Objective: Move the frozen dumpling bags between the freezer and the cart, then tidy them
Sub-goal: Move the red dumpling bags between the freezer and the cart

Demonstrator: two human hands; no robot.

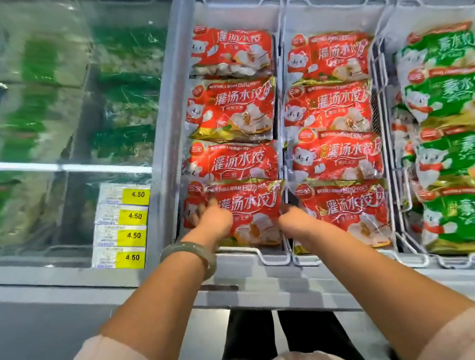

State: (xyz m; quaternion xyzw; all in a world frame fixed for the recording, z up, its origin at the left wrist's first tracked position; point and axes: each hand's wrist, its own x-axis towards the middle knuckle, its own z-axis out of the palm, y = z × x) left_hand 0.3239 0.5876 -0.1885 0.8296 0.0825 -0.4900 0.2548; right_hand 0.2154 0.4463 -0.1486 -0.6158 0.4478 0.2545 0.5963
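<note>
Nearest red dumpling bag (244, 210) in freezer basket (273, 256), gripped between left hand (214, 219) and right hand (293, 217) at opposite edges.

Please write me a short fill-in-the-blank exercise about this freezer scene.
1. Both hands rest on the nearest bag in the ____ basket of the three.
2. The bags in the right basket are mostly ____.
3. The bracelet is on the ____ wrist.
4. Each yellow price tag reads ____.

Missing words: left; green; left; 4.50
</note>
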